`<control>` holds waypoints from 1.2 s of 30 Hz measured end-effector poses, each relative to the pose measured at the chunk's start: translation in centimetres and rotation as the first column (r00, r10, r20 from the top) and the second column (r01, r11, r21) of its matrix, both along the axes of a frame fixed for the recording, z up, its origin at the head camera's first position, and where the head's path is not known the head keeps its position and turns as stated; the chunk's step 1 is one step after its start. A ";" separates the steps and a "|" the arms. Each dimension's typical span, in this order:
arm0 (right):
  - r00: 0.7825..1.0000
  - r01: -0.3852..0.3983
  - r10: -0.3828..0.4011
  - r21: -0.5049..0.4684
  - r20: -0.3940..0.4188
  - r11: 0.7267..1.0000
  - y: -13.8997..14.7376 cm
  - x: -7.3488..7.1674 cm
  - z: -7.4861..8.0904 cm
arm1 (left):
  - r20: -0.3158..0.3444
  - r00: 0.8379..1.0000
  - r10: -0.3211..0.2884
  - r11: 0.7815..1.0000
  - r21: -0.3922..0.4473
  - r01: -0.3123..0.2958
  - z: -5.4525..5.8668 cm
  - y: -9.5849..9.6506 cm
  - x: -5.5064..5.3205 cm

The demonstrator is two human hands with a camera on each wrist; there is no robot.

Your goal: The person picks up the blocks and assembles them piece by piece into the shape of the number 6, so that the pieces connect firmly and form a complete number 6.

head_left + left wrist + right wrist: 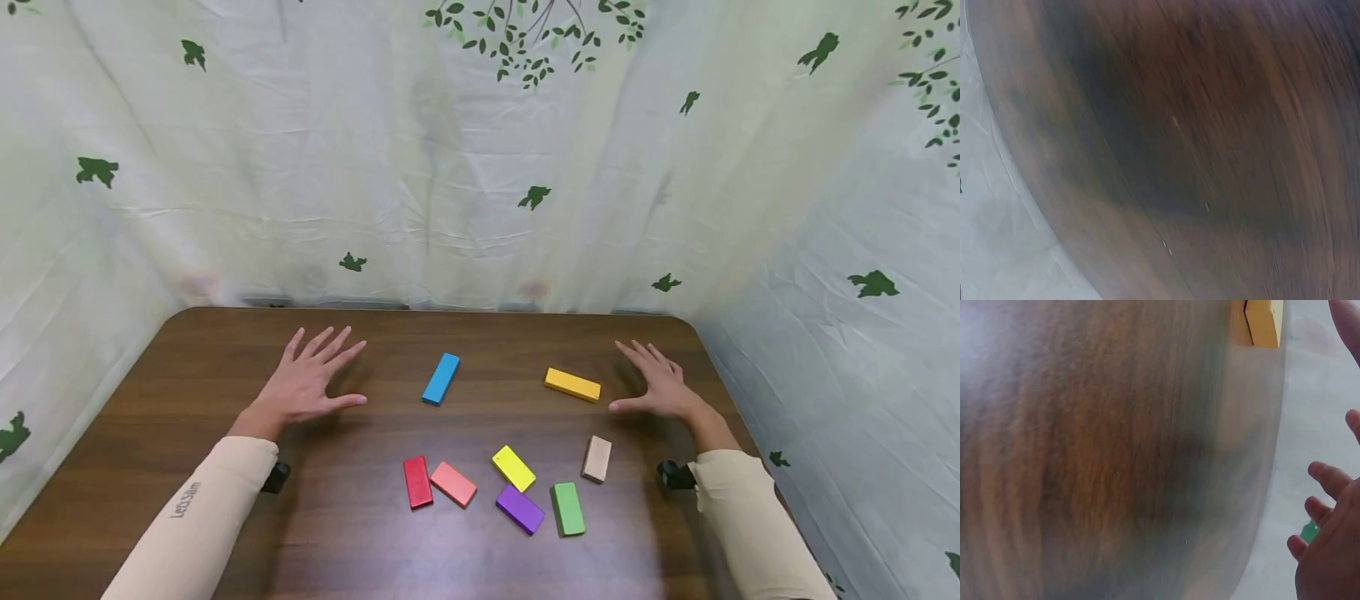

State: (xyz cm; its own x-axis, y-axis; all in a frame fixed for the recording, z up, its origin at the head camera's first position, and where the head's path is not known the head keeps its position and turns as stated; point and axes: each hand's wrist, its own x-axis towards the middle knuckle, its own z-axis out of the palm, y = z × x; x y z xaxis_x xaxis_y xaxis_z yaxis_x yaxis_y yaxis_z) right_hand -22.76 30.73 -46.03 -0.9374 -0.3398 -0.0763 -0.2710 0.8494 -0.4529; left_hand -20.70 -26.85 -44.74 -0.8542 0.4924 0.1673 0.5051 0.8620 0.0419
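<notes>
My left hand (303, 387) hovers over the left of the table, fingers spread and holding nothing. To its right lies a blue block (441, 379). My right hand (660, 385), also spread and holding nothing, is just right of an orange-yellow block (572, 384); the right wrist view shows its fingers (1330, 481) apart from that block. Nearer the front lie a red block (417, 482), a coral block (453, 484), a yellow block (513, 467), a purple block (520, 509), a green block (568, 509) and a beige block (597, 459). The left wrist view shows no hand.
The blocks lie scattered on a dark brown wooden table (337, 542) with rounded far corners. A white curtain (315, 150) printed with green leaves and birds hangs behind the far edge and along both sides. Each wrist carries a small black device (277, 477).
</notes>
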 end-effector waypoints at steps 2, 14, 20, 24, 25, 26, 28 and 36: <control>1.000 -0.002 0.002 -0.004 0.006 1.000 0.0 -0.3 -0.2 | 0.010 1.000 -0.011 1.000 0.010 0.011 -0.1 0.5 -0.1; 0.998 -0.052 0.053 -0.016 0.027 0.998 -0.9 -2.1 -0.5 | 0.055 0.996 -0.063 0.995 0.085 0.058 -0.7 3.3 -1.2; 0.994 -0.077 0.082 -0.069 0.073 0.995 -1.6 -2.5 -0.4 | 0.111 0.992 -0.067 0.992 0.111 0.055 -1.2 4.5 -1.5; 0.990 -0.107 0.116 -0.109 0.081 0.988 -2.0 -2.9 -0.5 | 0.143 0.986 -0.088 0.990 0.118 0.072 -1.4 5.2 -1.8; 0.990 -0.109 0.119 -0.120 0.081 0.987 -2.1 -3.0 -0.6 | 0.150 0.984 -0.096 0.990 0.118 0.079 -1.4 5.4 -1.9; 0.989 -0.117 0.128 -0.131 0.080 0.985 -2.2 -3.2 -0.7 | 0.153 0.983 -0.104 0.989 0.116 0.087 -1.5 5.6 -2.0; 0.987 -0.124 0.137 -0.149 0.083 0.981 -2.3 -3.3 -0.9 | 0.158 0.980 -0.119 0.989 0.107 0.103 -1.5 5.9 -2.1; 0.980 -0.140 0.164 -0.186 0.117 0.972 -3.4 -3.8 -0.8 | 0.180 0.972 -0.154 0.986 0.088 0.140 -1.7 7.3 -2.5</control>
State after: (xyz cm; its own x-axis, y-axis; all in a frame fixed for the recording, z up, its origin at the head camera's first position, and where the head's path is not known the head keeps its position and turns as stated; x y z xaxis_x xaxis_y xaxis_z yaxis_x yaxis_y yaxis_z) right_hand -26.60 27.29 -46.86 -0.8597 -0.4965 -0.1205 -0.3194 0.7063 -0.6318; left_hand -23.17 -19.53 -46.41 -0.7930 0.6069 0.0535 0.6033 0.7699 0.2081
